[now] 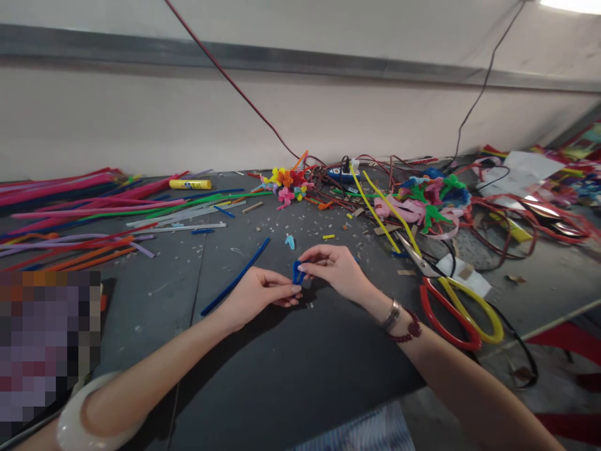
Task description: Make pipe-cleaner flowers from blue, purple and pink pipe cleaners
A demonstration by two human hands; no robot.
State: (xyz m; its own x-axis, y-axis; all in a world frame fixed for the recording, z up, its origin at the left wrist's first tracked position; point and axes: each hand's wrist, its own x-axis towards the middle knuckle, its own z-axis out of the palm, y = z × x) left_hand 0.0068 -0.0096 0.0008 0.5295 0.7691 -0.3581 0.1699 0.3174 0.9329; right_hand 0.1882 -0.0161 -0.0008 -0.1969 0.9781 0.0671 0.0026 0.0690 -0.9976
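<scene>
Between my two hands is a short blue pipe cleaner (296, 273), bent into a small narrow loop. My left hand (265, 289) pinches its lower end between thumb and fingers. At its upper end, the thumb and fingertips of my right hand (331, 266) are closed on it. A longer blue pipe cleaner (237, 275) lies on the dark table just behind my left hand. Right of my right hand rest scissors (462, 307) with red and yellow handles. Yellow pipe cleaners (392, 213) lie beside the blades.
Bundles of coloured pipe cleaners (94, 203) and a yellow tube (190, 184) lie at the left. Small fuzzy flowers (285, 181) sit at the back, near tangled cables (323, 178). Larger fuzzy flowers (434, 197) are at the right. Scraps dot the dark table (291, 363); a wall stands behind.
</scene>
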